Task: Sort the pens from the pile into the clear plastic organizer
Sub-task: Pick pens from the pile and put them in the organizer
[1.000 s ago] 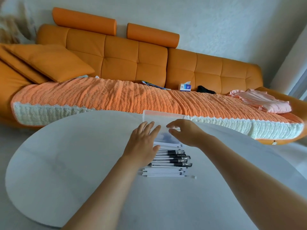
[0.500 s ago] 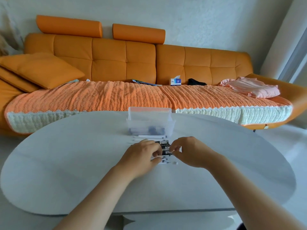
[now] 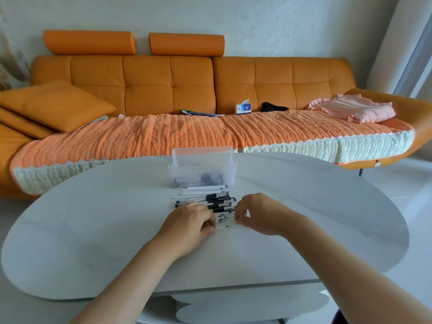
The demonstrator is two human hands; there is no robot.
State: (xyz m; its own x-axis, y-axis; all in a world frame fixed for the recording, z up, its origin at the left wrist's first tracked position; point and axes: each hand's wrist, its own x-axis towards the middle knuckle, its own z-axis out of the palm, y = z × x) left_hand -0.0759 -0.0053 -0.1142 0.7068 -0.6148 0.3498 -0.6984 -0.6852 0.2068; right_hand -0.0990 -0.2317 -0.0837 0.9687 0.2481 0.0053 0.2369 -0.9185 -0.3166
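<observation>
Left grip (image 3: 189,224) curls down over the near pens (image 3: 216,203) of the pile, its fingers closed on them. Right grip (image 3: 256,213) is narrow, thumb and forefinger almost pinched at the pile's right end; whether it holds a pen I cannot tell. Pens lie side by side on the worktop (image 3: 93,230), just before the clear organizer (image 3: 203,168), which already holds some. They look light, stiff and apt to roll, so they are best pinched mid-barrel.

On the white oval table (image 3: 315,206), the left hand (image 3: 187,226) curls its fingers onto the near side of the pens (image 3: 217,202) piled just before the clear plastic organizer (image 3: 203,169), the right hand (image 3: 259,213) curling fingertips at their right end, an orange sofa (image 3: 168,85) behind.
</observation>
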